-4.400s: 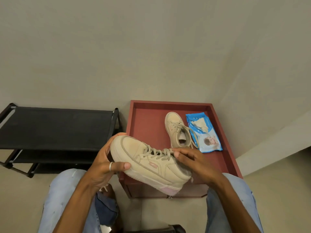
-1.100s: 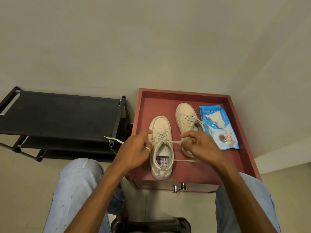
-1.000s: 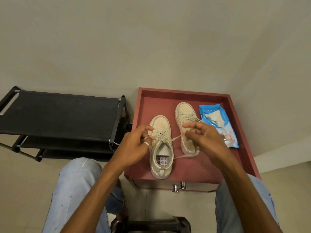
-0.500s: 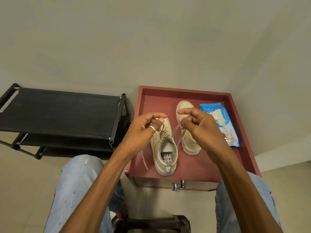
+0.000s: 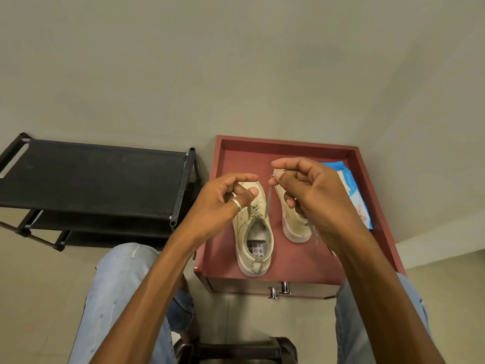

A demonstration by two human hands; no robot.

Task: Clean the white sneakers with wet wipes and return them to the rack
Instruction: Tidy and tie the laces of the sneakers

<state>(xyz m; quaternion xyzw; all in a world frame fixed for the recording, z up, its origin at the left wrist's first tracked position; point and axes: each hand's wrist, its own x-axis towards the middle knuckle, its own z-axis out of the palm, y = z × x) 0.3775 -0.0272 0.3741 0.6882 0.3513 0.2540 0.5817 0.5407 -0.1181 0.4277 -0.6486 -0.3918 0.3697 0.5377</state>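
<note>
Two cream-white sneakers stand side by side on the red table [image 5: 309,261], toes pointing away from me. The left sneaker [image 5: 253,232] is in front of me, its laces pulled upward. My left hand [image 5: 223,203], with a ring on it, pinches one lace end above the toe. My right hand [image 5: 307,190] pinches the other lace end, held taut from the eyelets. It hangs over the right sneaker [image 5: 294,222] and hides much of it. A blue wet wipes pack [image 5: 354,190] lies at the table's right side, partly behind my right hand.
A black shoe rack [image 5: 91,179] with fabric shelves stands to the left of the table, against the wall. My knees in light jeans flank the table's front edge. Two metal drawer knobs [image 5: 279,290] stick out of the table's front. A dark stool sits below me.
The sneaker I held earlier now stands on the table beside the other. Both hands took its lace ends and have lifted them up and away from me.
</note>
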